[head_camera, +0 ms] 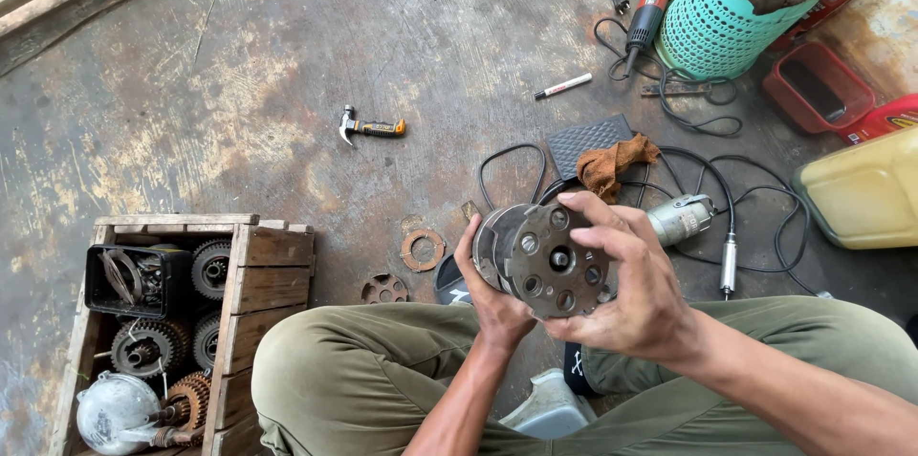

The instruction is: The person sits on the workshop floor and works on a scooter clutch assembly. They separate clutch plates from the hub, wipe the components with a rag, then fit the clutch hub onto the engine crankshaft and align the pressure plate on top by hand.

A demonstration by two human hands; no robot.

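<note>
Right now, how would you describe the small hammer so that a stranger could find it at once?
Start at the wooden crate of rusty gears at the lower left of the stained concrete floor. Look up and to the right of it, onto the bare floor: the hammer lies there alone, on its side. It has a metal claw head and an orange and black handle, unlike the white marker pen farther right.

A wooden crate (258, 274) of rusty gears (143, 346) sits on the concrete floor (287, 54), well apart from a hammer (371, 126), marker (563, 86) and turquoise basket (712, 31).

Left hand (492, 289) and right hand (626, 279) cupped (fingers curled).
</note>
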